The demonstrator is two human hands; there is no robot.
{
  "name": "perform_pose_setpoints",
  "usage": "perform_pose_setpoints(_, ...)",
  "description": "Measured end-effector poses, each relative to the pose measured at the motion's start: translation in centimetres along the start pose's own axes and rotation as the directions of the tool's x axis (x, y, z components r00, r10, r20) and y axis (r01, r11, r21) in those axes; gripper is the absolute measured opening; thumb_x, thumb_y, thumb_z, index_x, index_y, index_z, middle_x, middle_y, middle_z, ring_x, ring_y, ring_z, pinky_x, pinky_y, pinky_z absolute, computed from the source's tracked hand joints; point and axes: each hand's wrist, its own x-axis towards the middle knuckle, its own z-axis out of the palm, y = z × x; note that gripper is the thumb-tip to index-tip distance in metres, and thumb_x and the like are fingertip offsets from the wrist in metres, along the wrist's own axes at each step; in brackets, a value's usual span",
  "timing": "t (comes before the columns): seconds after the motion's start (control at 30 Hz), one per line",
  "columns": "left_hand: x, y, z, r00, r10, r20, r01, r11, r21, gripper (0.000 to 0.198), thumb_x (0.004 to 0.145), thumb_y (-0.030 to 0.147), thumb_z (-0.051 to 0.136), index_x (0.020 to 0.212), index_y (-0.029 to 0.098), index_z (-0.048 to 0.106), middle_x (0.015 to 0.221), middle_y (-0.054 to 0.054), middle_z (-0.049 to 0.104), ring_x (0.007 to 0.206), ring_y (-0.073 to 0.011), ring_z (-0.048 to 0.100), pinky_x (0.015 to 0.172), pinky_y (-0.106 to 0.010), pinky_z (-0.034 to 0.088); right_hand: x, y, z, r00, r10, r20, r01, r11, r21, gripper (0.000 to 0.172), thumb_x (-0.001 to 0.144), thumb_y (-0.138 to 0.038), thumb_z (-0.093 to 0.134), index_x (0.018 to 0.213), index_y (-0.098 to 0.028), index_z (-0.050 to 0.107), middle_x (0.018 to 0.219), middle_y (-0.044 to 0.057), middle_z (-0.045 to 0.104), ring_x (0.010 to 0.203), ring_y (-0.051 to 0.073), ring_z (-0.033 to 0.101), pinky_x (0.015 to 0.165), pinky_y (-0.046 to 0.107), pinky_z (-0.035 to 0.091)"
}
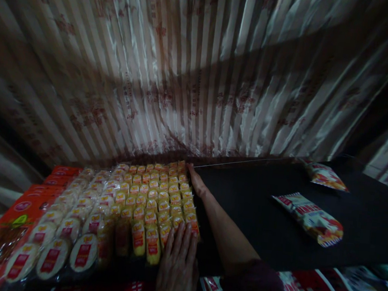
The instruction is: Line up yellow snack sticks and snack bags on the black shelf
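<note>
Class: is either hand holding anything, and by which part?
Nothing is gripped. The left hand lies flat on the near end of the block of yellow packets; the right hand rests open against its right side near the far corner.

Print on snack packets [151, 205] and red boxes [10, 229] illegible.
</note>
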Motion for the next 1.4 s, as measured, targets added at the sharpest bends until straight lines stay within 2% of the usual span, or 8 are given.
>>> perform_pose_setpoints(0.17,0.2,-0.1,-0.3,1.0,-0.001,0.006,0.001,1.0,-0.004,0.061,0.084,0.044,0.048,0.139,0.018,0.04,0.148,-0.004,0.038,0.14,-0.0259,0.023,0.119,-0.043,-0.002,0.0,0.0,0.1,0.999,0.032,0.01,-0.032,0.999,-0.029,0.071,0.079,-0.073,0.041,0.123,-0.02,0.06,0.129,0.007,0.059,0.124,0.025,0.051,0.111,0.042,0.029)
perform_pose_setpoints(0.43,0.0,-0.1,-0.4,1.0,-0.008,0.018,0.009,1.0,-0.011,0.061,0.086,0.041,0.046,0.141,0.017,0.037,0.149,-0.004,0.035,0.14,-0.0254,0.024,0.119,-0.042,-0.001,-0.3,0.0,0.1,0.998,0.008,0.055,-0.009,1.0,0.016,0.063,0.082,-0.069,0.041,0.122,-0.024,0.06,0.131,0.002,0.057,0.127,0.024,0.048,0.112,0.04,0.028)
perform_pose_setpoints(0.7,0.1,0.1,-0.2,0.999,-0.032,-0.015,0.032,0.999,-0.013,0.056,0.086,0.039,0.046,0.138,0.016,0.041,0.148,-0.006,0.037,0.139,-0.0241,0.027,0.119,-0.042,0.001,-2.9,0.7,-1.6,0.991,-0.042,-0.128,0.05,0.997,0.06,0.073,0.081,-0.072,0.034,0.128,-0.02,0.055,0.142,0.005,0.045,0.136,0.022,0.034,0.115,0.039,0.022)
perform_pose_setpoints(0.93,0.1,0.2,-0.1,0.999,-0.014,-0.039,0.013,1.0,-0.025,0.056,0.087,0.038,0.044,0.137,0.014,0.041,0.147,-0.008,0.038,0.138,-0.0239,0.028,0.119,-0.043,0.004,-11.4,1.3,-3.0,0.928,-0.104,-0.359,0.151,0.983,0.104,0.077,0.076,-0.074,0.042,0.127,-0.018,0.056,0.14,0.01,0.048,0.133,0.028,0.038,0.113,0.044,0.027)
perform_pose_setpoints(1.1,0.1,0.1,0.3,0.995,-0.023,-0.097,0.017,0.998,-0.059,0.052,0.087,0.034,0.044,0.134,0.012,0.045,0.145,-0.008,0.041,0.138,-0.0234,0.029,0.119,-0.042,0.006,-21.3,3.1,0.0,0.82,-0.187,-0.541,0.279,0.956,0.093,0.067,0.077,-0.067,0.049,0.121,-0.017,0.059,0.131,0.012,0.057,0.126,0.029,0.048,0.109,0.046,0.033)
perform_pose_setpoints(1.2,-0.3,0.0,0.3,0.993,0.004,-0.119,-0.011,0.999,-0.054,0.05,0.087,0.026,0.043,0.135,0.013,0.045,0.144,-0.007,0.043,0.138,-0.0225,0.03,0.118,-0.042,0.007,-27.0,4.8,2.9,0.822,-0.169,-0.544,0.256,0.963,0.087,0.057,0.082,-0.062,0.049,0.118,-0.019,0.06,0.127,0.011,0.06,0.121,0.028,0.052,0.102,0.044,0.041)
perform_pose_setpoints(1.27,-1.0,-0.2,0.1,0.991,0.012,-0.131,-0.02,0.998,-0.055,0.051,0.085,0.025,0.043,0.135,0.012,0.044,0.145,-0.008,0.042,0.138,-0.0238,0.028,0.118,-0.044,0.007,-29.9,5.8,4.5,0.864,-0.165,-0.475,0.244,0.964,0.109,0.054,0.083,-0.06,0.051,0.118,-0.02,0.059,0.127,0.011,0.06,0.119,0.028,0.054,0.097,0.042,0.046)
perform_pose_setpoints(1.4,-3.9,-1.0,-0.7,0.985,0.06,-0.159,-0.069,0.996,-0.051,0.052,0.084,0.021,0.042,0.135,0.011,0.043,0.147,-0.009,0.038,0.14,-0.0251,0.024,0.117,-0.046,0.01,-33.0,7.0,6.8,0.892,-0.13,-0.433,0.187,0.978,0.09,0.055,0.084,-0.061,0.048,0.12,-0.021,0.058,0.131,0.011,0.056,0.123,0.027,0.05,0.1,0.042,0.045)
